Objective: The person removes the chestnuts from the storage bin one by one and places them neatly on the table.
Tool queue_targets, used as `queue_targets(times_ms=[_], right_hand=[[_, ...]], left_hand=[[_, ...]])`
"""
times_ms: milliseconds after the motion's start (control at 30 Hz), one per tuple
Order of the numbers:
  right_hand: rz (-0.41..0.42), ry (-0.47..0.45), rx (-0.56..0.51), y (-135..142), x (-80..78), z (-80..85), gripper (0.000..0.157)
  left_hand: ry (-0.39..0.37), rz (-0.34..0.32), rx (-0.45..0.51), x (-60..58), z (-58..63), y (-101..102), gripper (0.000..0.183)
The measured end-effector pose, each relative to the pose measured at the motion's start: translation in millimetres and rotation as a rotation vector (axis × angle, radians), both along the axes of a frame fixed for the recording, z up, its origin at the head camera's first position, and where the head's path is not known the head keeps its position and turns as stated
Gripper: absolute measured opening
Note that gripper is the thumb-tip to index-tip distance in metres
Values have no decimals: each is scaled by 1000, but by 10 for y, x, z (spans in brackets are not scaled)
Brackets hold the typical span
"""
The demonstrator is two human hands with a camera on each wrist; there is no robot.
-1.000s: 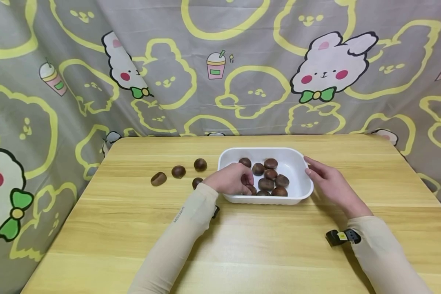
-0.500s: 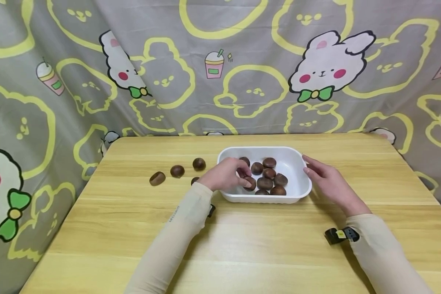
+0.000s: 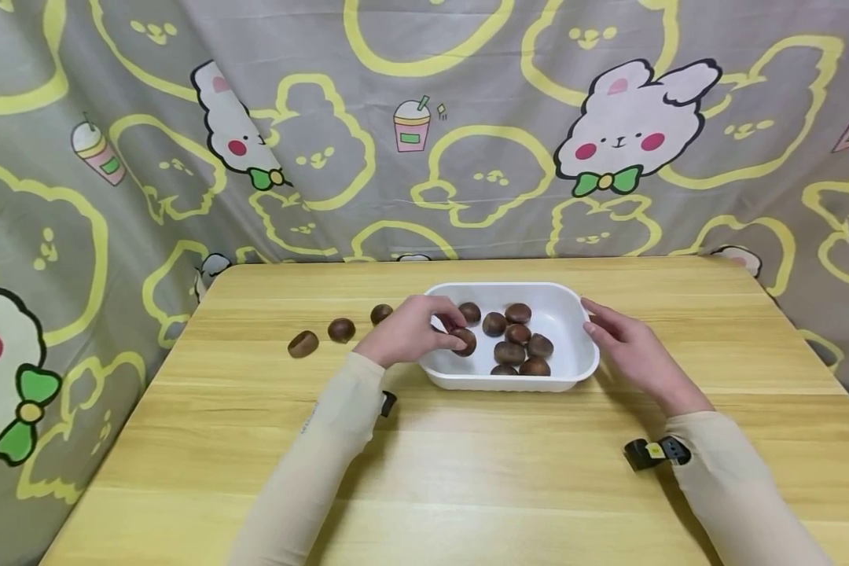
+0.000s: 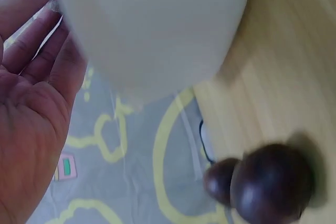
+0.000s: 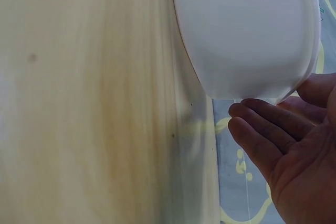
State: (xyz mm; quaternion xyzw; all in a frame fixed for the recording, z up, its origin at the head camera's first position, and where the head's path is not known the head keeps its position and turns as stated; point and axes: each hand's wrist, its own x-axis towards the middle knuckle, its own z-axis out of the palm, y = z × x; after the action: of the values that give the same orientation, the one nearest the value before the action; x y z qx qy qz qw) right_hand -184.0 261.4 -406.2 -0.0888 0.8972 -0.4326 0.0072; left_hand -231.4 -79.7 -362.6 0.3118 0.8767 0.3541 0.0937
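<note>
A white plastic tray (image 3: 512, 384) stands on the wooden table with several brown chestnuts (image 3: 509, 353) in it. Above its left end, my left hand (image 3: 406, 332) pinches a chestnut (image 3: 463, 343) between thumb and fingers. In the left wrist view, the palm of the left hand (image 4: 31, 108) shows beside the tray wall (image 4: 157, 35), which hides its fingertips and that nut. My right hand (image 3: 633, 350) rests against the tray's right end. In the right wrist view, the fingers (image 5: 268, 129) lie nearly straight at the wall and the thumb touches the rim.
Left of the tray, loose chestnuts lie on the table (image 3: 467, 472): a pale-marked one (image 3: 303, 343), a round one (image 3: 341, 329) and another (image 3: 381, 314) partly behind the left hand. A patterned grey curtain (image 3: 488, 204) hangs behind the table's back edge.
My left hand has lifted a chestnut from the tray's front left and moved it left and up, towards the left rim. The right hand keeps its place at the tray.
</note>
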Motion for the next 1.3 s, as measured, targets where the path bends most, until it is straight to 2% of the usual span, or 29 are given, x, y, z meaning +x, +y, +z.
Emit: queue_targets(times_ms=[200,367,600,700,933,1033,1300], right_hand=[[7,-3,-14,3,-10,-17,54],[1,-4,-18,19,-8,-13,54],[1,-8,-12,36,12,4,55],[3,-7,-9,32,17,11,54],[14,3,-14,-12,-20,1,55],[15,3,-16,-16,-17,1,54],[8,4,-7,19,-3,-15,54]], left_hand=[[-18,53,21,34,70,-247,16],[-30,92,14,45,109,-402,17],[-45,142,56,68,155,-611,18],[-48,160,47,89,141,-707,18],[-76,250,15,173,116,-1053,17],[-84,263,-5,196,111,-1173,17],[-82,286,-83,214,15,-1317,16]])
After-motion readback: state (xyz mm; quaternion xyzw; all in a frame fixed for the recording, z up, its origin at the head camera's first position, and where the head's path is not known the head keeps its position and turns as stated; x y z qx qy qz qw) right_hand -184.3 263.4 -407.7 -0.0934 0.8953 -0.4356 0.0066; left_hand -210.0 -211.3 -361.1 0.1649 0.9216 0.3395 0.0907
